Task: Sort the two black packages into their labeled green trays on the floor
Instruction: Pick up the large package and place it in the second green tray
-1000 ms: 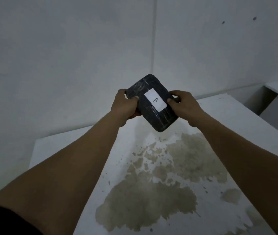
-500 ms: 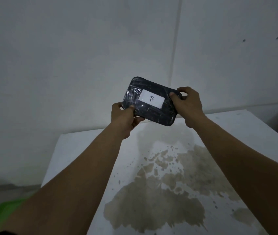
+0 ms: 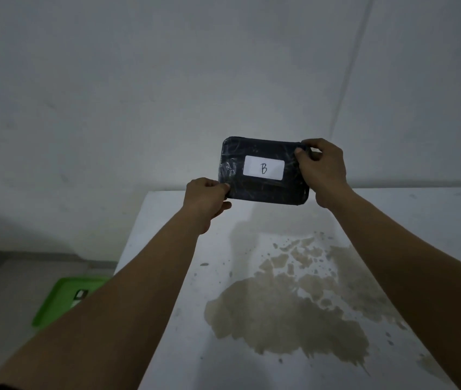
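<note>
I hold the package (image 3: 264, 171) up over the worktop's (image 3: 420, 209) far edge, left hand (image 3: 205, 199) and right hand (image 3: 322, 171) each in a closed grip on an end, label B read; next it goes down to a tray (image 3: 57, 302) off the worktop's left edge, if marked B.

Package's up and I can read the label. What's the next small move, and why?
Probably turn left and carry the package down toward the green tray on the floor. Both hands, left hand and right hand, grip its ends, the label reads B, and that is the only tray in view. Its own tag is too small to read, so check it first.
</note>
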